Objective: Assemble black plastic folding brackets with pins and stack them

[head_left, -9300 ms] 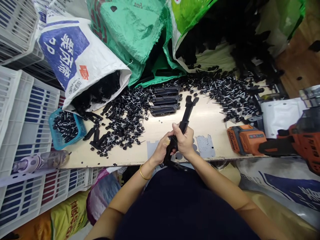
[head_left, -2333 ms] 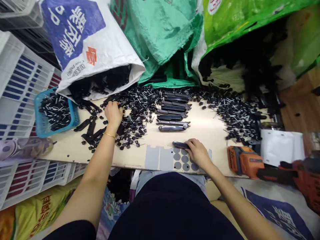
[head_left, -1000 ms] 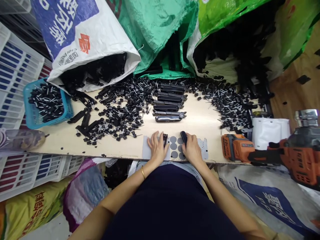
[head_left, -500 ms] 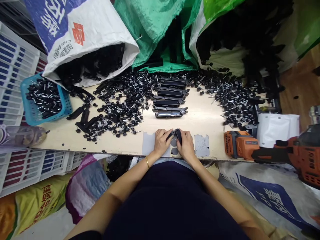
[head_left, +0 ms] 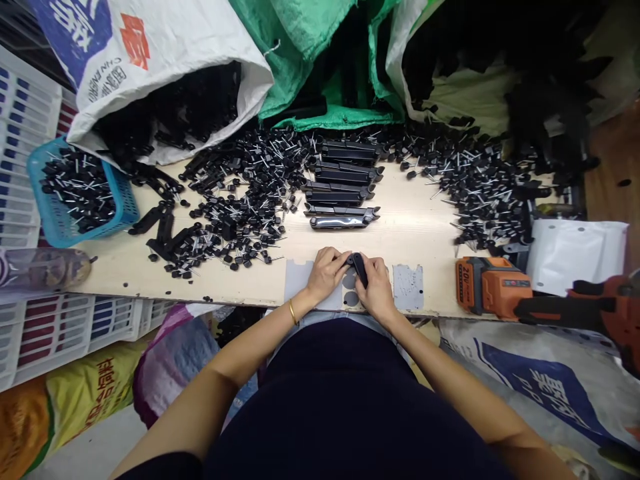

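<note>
A small black part (head_left: 357, 267) is gripped by the closed fingers of the left hand (head_left: 327, 272) and the right hand (head_left: 376, 290) at the worktop's (head_left: 400, 233) near edge, above a grey sheet (head_left: 407, 288). Fitting seems underway, and steady alignment is called for.

You can read "20V" on the orange battery pack (head_left: 493, 288) at your right. The white woven sack (head_left: 165, 40) shows a red logo, white Chinese characters on blue and small Latin print, seemingly "ENERG". The yellow sack (head_left: 95, 413) and the blue-printed sack (head_left: 545, 390) carry Chinese characters.
</note>
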A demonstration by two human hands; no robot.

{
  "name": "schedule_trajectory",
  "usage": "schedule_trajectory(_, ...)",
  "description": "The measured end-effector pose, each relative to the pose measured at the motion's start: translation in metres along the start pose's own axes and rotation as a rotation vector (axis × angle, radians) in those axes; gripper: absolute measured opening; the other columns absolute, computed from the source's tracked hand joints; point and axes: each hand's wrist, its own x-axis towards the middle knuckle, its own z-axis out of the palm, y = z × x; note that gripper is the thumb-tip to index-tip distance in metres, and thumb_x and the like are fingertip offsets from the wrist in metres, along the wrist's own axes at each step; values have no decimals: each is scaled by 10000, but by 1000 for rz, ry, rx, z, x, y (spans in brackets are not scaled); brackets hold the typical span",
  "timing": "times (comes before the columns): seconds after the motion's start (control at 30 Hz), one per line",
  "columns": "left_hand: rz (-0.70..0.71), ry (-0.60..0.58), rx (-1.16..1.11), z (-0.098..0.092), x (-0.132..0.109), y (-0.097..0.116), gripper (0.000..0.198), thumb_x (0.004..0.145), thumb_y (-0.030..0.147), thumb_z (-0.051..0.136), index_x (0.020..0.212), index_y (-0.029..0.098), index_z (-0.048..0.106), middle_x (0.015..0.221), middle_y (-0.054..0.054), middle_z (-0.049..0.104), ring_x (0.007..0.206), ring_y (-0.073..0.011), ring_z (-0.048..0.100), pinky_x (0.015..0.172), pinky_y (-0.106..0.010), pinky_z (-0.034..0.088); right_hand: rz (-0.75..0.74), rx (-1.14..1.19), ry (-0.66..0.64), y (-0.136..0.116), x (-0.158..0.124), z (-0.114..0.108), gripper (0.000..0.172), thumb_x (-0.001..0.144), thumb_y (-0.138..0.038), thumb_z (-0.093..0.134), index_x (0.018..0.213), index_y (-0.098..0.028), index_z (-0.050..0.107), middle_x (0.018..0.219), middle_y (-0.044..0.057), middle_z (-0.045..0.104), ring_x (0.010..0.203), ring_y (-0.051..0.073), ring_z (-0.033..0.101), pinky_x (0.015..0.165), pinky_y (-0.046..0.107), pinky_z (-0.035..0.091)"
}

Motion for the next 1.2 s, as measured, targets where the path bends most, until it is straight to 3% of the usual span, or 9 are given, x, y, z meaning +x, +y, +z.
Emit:
schedule_trajectory(0.17,148,-212,-83,-2,16,-7,260,896,258,520,1128,210,625,848,-34,535,847,-173,508,834,-341,438,-12,5,-4,0,0,0,609,787,-155,449,1390,-188,370,1027,111,468,949,266,484,856,413,444)
schedule_trajectory(0.33,-141,65,-46,16,3,16,321,905,197,455,1191,141,587,850,-52,500,860,-186,488,809,-341,437,-19,-12,8,1,-1,0,585,788,-147,433,1371,-152,387,1017,122,480,935,264,485,829,409,454)
schedule_trajectory(0.57,-128,24,-108,12,7,19,267,882,203,498,1106,176,641,823,-31,516,817,-166,511,785,-316,435,-1,19,8,-2,-3,3,614,778,-130,447,1386,-173,373,1020,127,507,968,277,491,829,437,460)
schedule_trajectory(0.7,-164,10,-53,0,13,17,253,873,189,514,1086,194,648,811,-28,537,813,-172,517,790,-324,423,-8,200,-95,3,12,-18,481,828,-255,492,1308,-210,489,1010,107,559,904,244,551,799,406,492)
schedule_trajectory(0.8,-194,7,8,-9,12,11,257,872,199,517,1101,205,635,806,-24,549,816,-181,521,805,-342,407,9,341,10,20,58,-62,324,872,-353,470,1134,-230,618,923,59,614,819,191,589,747,341,508)
schedule_trajectory(0.9,-188,-1,9,-12,10,5,275,877,196,489,1120,213,617,810,-24,548,819,-184,529,802,-341,409,99,217,460,48,141,-117,289,877,-322,456,1039,-180,647,988,76,633,934,201,580,834,353,480)
schedule_trajectory(0.97,-173,4,12,-11,9,4,287,873,186,478,1125,215,612,813,-26,549,816,-186,531,795,-342,412,127,143,605,64,212,-144,272,848,-230,463,1033,-126,633,1033,103,626,971,203,574,901,364,451)
schedule_trajectory(1.1,-153,21,15,-8,10,5,301,857,164,488,1129,205,610,816,-29,557,801,-185,527,784,-343,416,108,-9,485,70,344,-163,356,826,-194,490,1163,-98,547,1113,130,589,1086,246,522,961,442,396)
schedule_trajectory(1.2,-142,45,8,-8,11,7,309,848,159,497,1135,192,608,815,-34,562,793,-183,527,775,-342,422,97,-114,446,57,394,-160,451,798,-165,534,1227,-41,472,1158,181,554,1141,287,477,982,508,350)
